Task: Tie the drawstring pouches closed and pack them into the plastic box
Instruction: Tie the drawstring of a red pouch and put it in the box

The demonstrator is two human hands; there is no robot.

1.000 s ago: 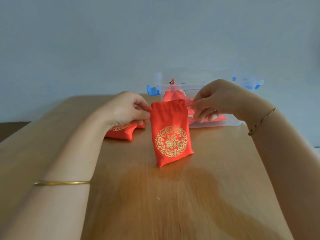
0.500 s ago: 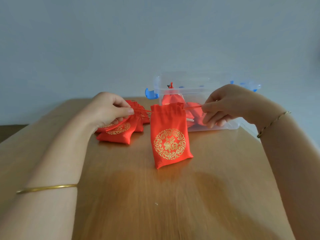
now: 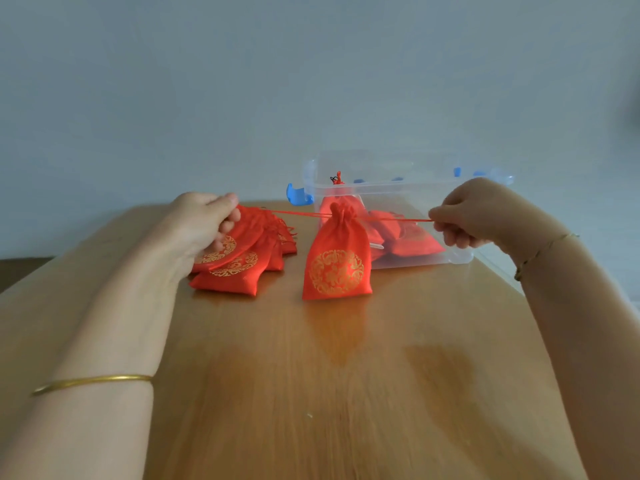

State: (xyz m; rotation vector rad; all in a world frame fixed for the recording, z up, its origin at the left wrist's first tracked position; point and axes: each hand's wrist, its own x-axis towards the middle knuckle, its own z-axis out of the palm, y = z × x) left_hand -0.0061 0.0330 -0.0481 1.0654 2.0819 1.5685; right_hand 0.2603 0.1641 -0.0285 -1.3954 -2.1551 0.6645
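Observation:
A red drawstring pouch (image 3: 336, 263) with a gold round emblem stands upright mid-table, its neck gathered tight. Its red drawstring (image 3: 294, 213) runs taut out to both sides. My left hand (image 3: 204, 221) pinches the left end of the string, above a pile of flat red pouches (image 3: 239, 265). My right hand (image 3: 467, 216) pinches the right end, in front of the clear plastic box (image 3: 415, 174). The box stands behind the pouch at the table's far edge and holds several red pouches (image 3: 412, 237).
The wooden table (image 3: 311, 393) stretches toward me. Blue latches (image 3: 296, 197) stick out of the box's left side and back rim. A pale wall rises behind the table. Each wrist wears a thin bracelet.
Both hands have moved apart, drawing the string out sideways. The pouch's mouth went from flat and open to bunched tight. The pile of pouches came into view as my left hand moved away.

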